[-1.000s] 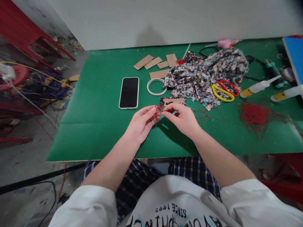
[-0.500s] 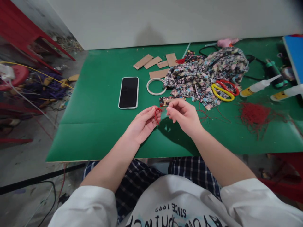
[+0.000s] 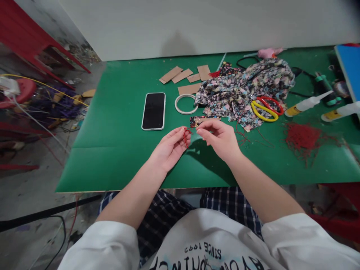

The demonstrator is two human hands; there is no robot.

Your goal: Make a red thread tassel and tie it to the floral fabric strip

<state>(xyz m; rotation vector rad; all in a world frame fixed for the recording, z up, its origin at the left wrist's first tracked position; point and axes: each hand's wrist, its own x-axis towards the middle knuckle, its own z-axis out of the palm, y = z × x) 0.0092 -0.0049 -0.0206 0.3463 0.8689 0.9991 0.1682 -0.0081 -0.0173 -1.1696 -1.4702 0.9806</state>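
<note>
My left hand (image 3: 174,144) is closed in a pinch on a small looped bunch of red string (image 3: 185,138), whose loose ends stick out between thumb and fingers. Just to its right, my right hand (image 3: 218,135) is also pinched, its thumb and forefinger tips close to the string ends. Whether a strand sits between those fingertips is too small to tell. Behind both hands lies a narrow cardboard strip partly covered in floral fabric (image 3: 194,121). A tangled pile of red string (image 3: 302,135) rests on the green table (image 3: 118,157) to the right.
A phone (image 3: 153,111) lies left of a roll of tape (image 3: 176,106). Several cardboard pieces (image 3: 189,89) are behind it. Crumpled floral fabric (image 3: 242,88) carries scissors with red and yellow handles (image 3: 264,112). Two glue bottles (image 3: 300,107) lie at right, near a blue board (image 3: 348,63).
My right fingertips have shifted slightly toward my left hand. The red strand that stretched between the two hands no longer shows clearly. My left hand keeps its pinch on the string.
</note>
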